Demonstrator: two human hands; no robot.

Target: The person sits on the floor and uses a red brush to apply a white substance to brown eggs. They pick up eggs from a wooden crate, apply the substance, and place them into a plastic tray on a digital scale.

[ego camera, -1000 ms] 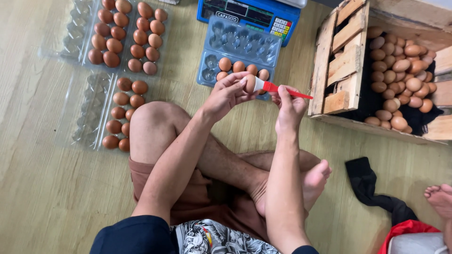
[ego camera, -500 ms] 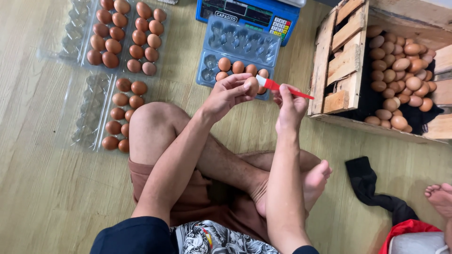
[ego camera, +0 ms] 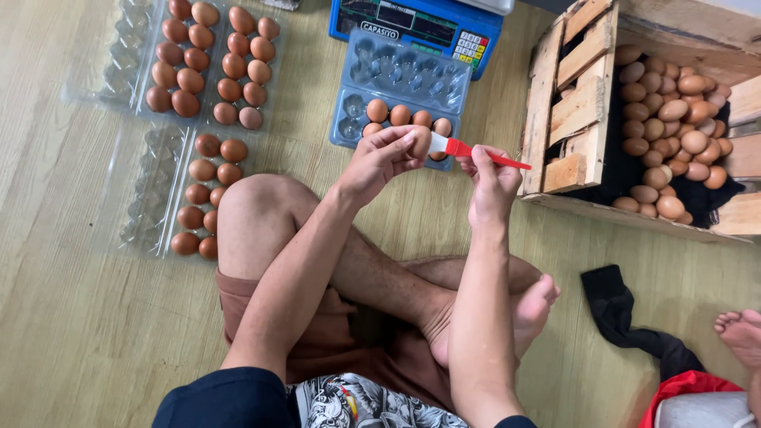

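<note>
- Head view, one item per line, person seated cross-legged on a wooden floor (ego camera: 87, 333).
- Left hand (ego camera: 379, 162): raised over the bent knee, grip pinching a brown egg (ego camera: 420, 143) between thumb and fingertips.
- Egg: held in the air, just near of the blue tray, touching the brush's pale bristles.
- Right hand (ego camera: 491, 186): just right of the left hand, grip pressed together around a small brush (ego camera: 468, 150) with a red handle; handle points right toward the crate.
- Blue egg tray (ego camera: 400, 75): on the floor far of the hands, far rows bare, a few brown eggs in its near row.
- Blue weighing scale (ego camera: 416, 24): at the far edge, partly under the blue tray, with a display and keypad.
- Wooden crate (ego camera: 575, 103): right of the hands, slatted side facing the person, dark lining inside, many brown eggs (ego camera: 674, 119) piled in it.
- Clear plastic carton, far left (ego camera: 214, 63): open, rows filled with brown eggs.
- Clear plastic carton, near left (ego camera: 170, 190): open beside the raised knee, one half partly filled with brown eggs.
- Black cloth (ego camera: 626, 317): on the floor, near right, below the crate.
- Bare foot of another person (ego camera: 741, 333): at the right edge, next to a red and white item cut off by the frame.
</note>
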